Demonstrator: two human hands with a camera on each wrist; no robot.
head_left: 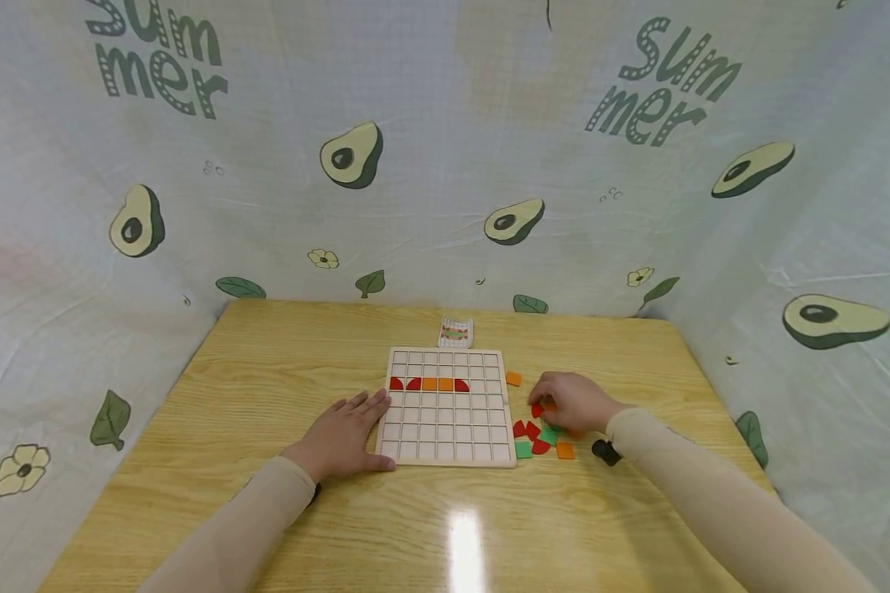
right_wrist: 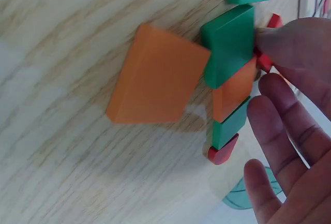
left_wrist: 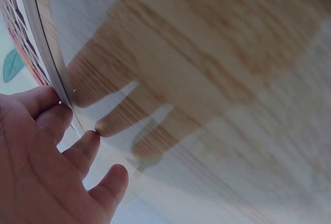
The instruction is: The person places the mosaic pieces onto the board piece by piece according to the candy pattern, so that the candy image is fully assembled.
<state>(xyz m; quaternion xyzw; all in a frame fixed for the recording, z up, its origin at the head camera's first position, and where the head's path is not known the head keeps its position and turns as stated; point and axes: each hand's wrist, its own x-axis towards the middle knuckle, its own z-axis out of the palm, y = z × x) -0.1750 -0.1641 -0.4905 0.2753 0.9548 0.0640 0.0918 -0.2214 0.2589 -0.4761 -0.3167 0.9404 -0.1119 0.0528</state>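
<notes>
A white grid board (head_left: 445,451) lies on the table, with a row of red quarter-round and orange square tiles (head_left: 430,384) in its cells. My left hand (head_left: 344,436) rests against the board's left edge, fingers extended and thumb at the near corner. To the right of the board, my right hand (head_left: 574,401) bends over a loose pile and pinches a red tile (right_wrist: 264,61) between thumb and finger. That tile is partly hidden by the fingers. Close beneath the hand are green tiles (right_wrist: 230,43) and an orange tile (right_wrist: 160,76).
A small pattern card (head_left: 456,333) stands at the board's far edge. One orange square (head_left: 514,379) lies apart near the board's right side. More loose tiles, including a green square (head_left: 523,450), lie on the wooden table (head_left: 297,346). A printed cloth (head_left: 430,189) hangs around the table.
</notes>
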